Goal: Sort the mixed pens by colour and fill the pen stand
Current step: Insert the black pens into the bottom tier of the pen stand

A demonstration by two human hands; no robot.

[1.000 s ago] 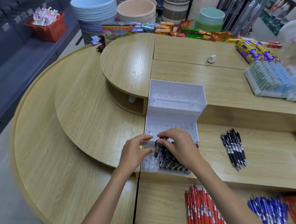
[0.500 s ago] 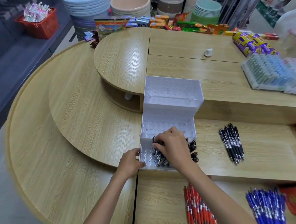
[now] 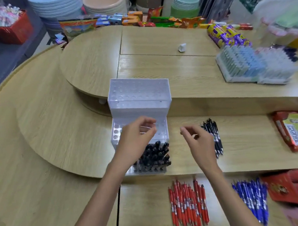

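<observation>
While both hands hang empty and loosely curled, the left hand (image 3: pixel 136 137) is above the white pen stand (image 3: pixel 139 95) and the right hand (image 3: pixel 200 141) just beside it, over the loose black pens (image 3: pixel 215 139). Its front tier holds standing black pens (image 3: pixel 155 154); red pens (image 3: pixel 188 203) and blue pens (image 3: pixel 253 199) lie nearer.

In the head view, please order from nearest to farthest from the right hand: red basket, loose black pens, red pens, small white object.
1. Loose black pens, just right of the right hand.
2. Red pens, lower tier, toward the person.
3. White object, top tier, ahead.
4. Red basket, far back left.
</observation>
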